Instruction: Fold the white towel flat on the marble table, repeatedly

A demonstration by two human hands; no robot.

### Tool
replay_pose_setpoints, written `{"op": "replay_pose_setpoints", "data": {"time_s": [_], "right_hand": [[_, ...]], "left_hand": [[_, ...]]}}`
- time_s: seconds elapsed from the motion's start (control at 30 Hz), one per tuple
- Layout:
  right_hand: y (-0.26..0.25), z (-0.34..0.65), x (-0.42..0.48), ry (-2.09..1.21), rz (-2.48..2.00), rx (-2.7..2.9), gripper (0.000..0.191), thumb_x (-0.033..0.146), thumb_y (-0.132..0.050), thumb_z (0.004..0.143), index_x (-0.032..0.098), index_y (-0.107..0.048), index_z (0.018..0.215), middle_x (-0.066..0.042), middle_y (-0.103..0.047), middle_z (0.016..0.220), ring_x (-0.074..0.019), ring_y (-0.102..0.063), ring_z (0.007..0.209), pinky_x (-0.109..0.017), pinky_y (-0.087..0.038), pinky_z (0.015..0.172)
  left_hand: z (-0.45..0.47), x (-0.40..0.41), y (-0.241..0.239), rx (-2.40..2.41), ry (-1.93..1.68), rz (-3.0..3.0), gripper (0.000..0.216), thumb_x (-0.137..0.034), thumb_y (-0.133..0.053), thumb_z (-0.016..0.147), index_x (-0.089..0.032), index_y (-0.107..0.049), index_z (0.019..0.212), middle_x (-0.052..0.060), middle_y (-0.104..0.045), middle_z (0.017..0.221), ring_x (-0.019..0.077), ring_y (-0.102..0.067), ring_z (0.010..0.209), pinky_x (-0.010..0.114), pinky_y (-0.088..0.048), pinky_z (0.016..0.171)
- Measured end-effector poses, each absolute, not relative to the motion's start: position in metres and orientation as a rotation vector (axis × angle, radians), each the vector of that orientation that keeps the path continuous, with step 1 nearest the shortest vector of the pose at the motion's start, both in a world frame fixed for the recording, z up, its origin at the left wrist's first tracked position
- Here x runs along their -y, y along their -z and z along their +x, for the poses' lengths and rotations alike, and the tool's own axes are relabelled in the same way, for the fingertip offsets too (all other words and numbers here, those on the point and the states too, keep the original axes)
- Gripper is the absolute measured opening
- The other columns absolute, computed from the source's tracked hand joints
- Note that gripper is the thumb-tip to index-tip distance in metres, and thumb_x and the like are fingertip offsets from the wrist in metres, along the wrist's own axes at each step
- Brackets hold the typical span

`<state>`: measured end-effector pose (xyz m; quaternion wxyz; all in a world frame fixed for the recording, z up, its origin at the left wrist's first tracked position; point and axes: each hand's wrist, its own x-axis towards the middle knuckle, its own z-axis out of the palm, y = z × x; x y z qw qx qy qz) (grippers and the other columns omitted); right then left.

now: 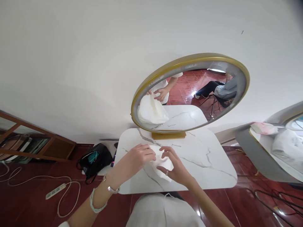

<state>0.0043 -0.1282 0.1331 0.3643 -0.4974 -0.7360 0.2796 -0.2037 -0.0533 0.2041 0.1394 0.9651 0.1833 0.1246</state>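
A soft white bundle [163,162], looking like folded cloth or tissue, rests on the marble-patterned white table [201,170]. Closed fingers of my left hand [142,156] grip its upper left edge; the fingertips are partly hidden. My right hand [174,165], with a ring on it, curves over the bundle's right side. Its thumb and fingers are apart, and nothing is clearly pinched between them. The oval mirror [189,58] behind the table reflects the bundle and both hands.
The mirror's gold base [168,135] stands at the table's back edge. On the left are a black bag [100,160], a power strip [56,191] with its cable, and a wooden cabinet [56,146]. At right, a second table [251,154] holds white packs. The mirror reflects a seated person.
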Motion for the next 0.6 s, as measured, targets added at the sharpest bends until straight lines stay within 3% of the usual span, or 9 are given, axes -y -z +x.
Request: {"op": "replay_pose_setpoints", "data": {"time_s": [0.13,0.23,0.33,0.47,0.6], "right_hand": [[-0.133,0.008,0.127,-0.791,-1.155,1.959,0.022,0.034,-0.063,0.086,0.024,-0.049,0.099,-0.009,-0.052,0.127,-0.0227,-0.049,0.116,-0.043,-0.045,0.097],[-0.130,0.013,0.130,-0.878,-1.194,2.018,0.017,0.038,-0.061,0.088,0.023,-0.054,0.089,-0.005,-0.062,0.098,-0.0195,-0.056,0.094,-0.037,-0.048,0.084],[-0.133,0.032,0.137,-0.911,-1.347,2.116,0.028,0.047,-0.062,0.086,0.022,-0.057,0.076,0.000,-0.057,0.073,-0.0164,-0.054,0.075,-0.038,-0.046,0.083],[-0.141,0.078,0.149,-0.956,-1.521,2.196,0.029,0.049,-0.056,0.090,0.024,-0.063,0.077,0.000,-0.060,0.076,-0.0165,-0.055,0.073,-0.043,-0.043,0.090],[-0.145,0.121,0.154,-0.953,-1.647,2.125,0.028,0.048,-0.053,0.091,0.026,-0.067,0.081,-0.002,-0.067,0.080,-0.0188,-0.059,0.076,-0.036,-0.048,0.078]], "left_hand": [[-0.201,0.055,-0.214,-0.475,-0.386,2.764,0.021,-0.007,-0.046,0.092,-0.019,-0.063,0.095,0.000,-0.069,0.097,0.0146,-0.059,0.095,0.030,-0.046,0.082],[-0.199,0.057,-0.222,-0.477,-0.388,2.765,0.025,-0.007,-0.043,0.093,-0.019,-0.064,0.095,0.001,-0.069,0.095,0.0142,-0.059,0.093,0.029,-0.046,0.082],[-0.203,0.058,-0.233,-0.532,-0.407,2.764,0.028,-0.006,-0.041,0.093,-0.020,-0.064,0.094,0.001,-0.068,0.093,0.0140,-0.059,0.089,0.030,-0.047,0.080],[-0.216,0.057,-0.242,-0.620,-0.470,2.715,0.032,-0.007,-0.036,0.094,-0.022,-0.065,0.095,0.000,-0.068,0.094,0.0144,-0.060,0.090,0.032,-0.050,0.083],[-0.227,0.049,-0.235,-0.770,-0.469,2.684,0.036,-0.010,-0.034,0.094,-0.024,-0.066,0.098,0.001,-0.068,0.098,0.0151,-0.063,0.092,0.030,-0.055,0.080]]}}
